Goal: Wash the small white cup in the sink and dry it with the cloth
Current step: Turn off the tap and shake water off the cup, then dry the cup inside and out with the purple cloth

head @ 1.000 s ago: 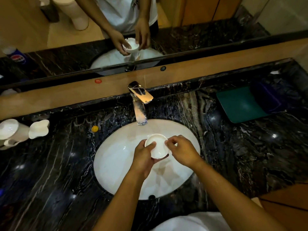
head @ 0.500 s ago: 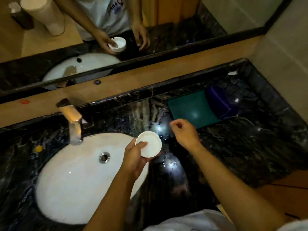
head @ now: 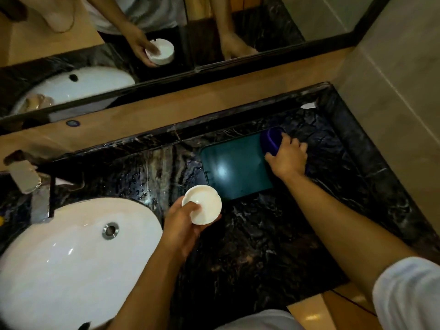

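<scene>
Right hand (head: 287, 158) let go of the cup (head: 202, 204), reached over and landed on the purple cloth (head: 271, 139); left hand (head: 182, 225) carried the cup off the sink (head: 71, 258).

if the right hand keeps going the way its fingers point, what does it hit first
The right hand points up and right, fingers already on the purple cloth at the teal tray's far corner. Beyond the cloth lies bare counter, then probably the raised dark edge; depth is unclear.

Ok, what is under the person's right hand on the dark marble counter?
The right hand rests on a purple cloth at the far right end of a teal rectangular tray. Only the cloth's far part shows; the rest is covered, so whether the fingers have closed on it is unclear.
</scene>
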Demonstrator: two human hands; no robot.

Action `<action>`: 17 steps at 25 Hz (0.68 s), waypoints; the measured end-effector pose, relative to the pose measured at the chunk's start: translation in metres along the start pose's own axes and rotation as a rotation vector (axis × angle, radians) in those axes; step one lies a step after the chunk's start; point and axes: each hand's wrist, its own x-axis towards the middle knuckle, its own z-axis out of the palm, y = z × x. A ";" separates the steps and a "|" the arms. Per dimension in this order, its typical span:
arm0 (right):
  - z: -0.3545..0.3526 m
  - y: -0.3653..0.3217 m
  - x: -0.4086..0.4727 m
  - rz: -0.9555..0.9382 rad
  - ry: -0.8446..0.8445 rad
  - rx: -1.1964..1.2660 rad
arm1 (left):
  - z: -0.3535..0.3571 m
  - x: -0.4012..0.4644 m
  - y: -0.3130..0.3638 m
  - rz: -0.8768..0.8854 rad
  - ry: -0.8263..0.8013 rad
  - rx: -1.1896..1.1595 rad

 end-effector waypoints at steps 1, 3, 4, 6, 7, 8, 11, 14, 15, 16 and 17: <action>0.002 0.000 -0.001 -0.032 0.017 0.041 | -0.001 0.000 0.001 0.009 -0.005 0.008; 0.000 -0.005 -0.010 -0.046 0.017 0.227 | -0.008 0.000 0.001 0.025 0.008 0.015; -0.003 -0.009 -0.019 -0.025 0.006 0.368 | -0.012 -0.001 0.002 0.030 0.010 0.009; -0.011 -0.023 -0.047 0.049 -0.043 0.660 | -0.022 -0.003 0.003 0.034 0.000 -0.022; -0.016 -0.033 -0.066 0.076 -0.090 0.811 | -0.028 -0.006 0.004 0.031 -0.011 -0.042; -0.021 -0.042 -0.088 0.084 -0.151 0.952 | -0.035 -0.009 0.004 0.024 -0.026 -0.064; -0.026 -0.072 -0.159 0.047 -0.354 1.202 | -0.057 -0.022 0.007 -0.015 -0.070 -0.149; -0.009 -0.111 -0.226 -0.032 -0.489 1.200 | -0.086 -0.040 0.018 -0.056 -0.156 -0.202; -0.001 -0.124 -0.245 -0.085 -0.488 1.143 | -0.099 -0.047 0.022 -0.056 -0.213 -0.214; 0.007 -0.136 -0.263 -0.145 -0.470 1.070 | -0.113 -0.054 0.027 -0.049 -0.267 -0.233; 0.012 -0.146 -0.276 -0.201 -0.447 0.986 | -0.127 -0.059 0.030 -0.043 -0.301 -0.262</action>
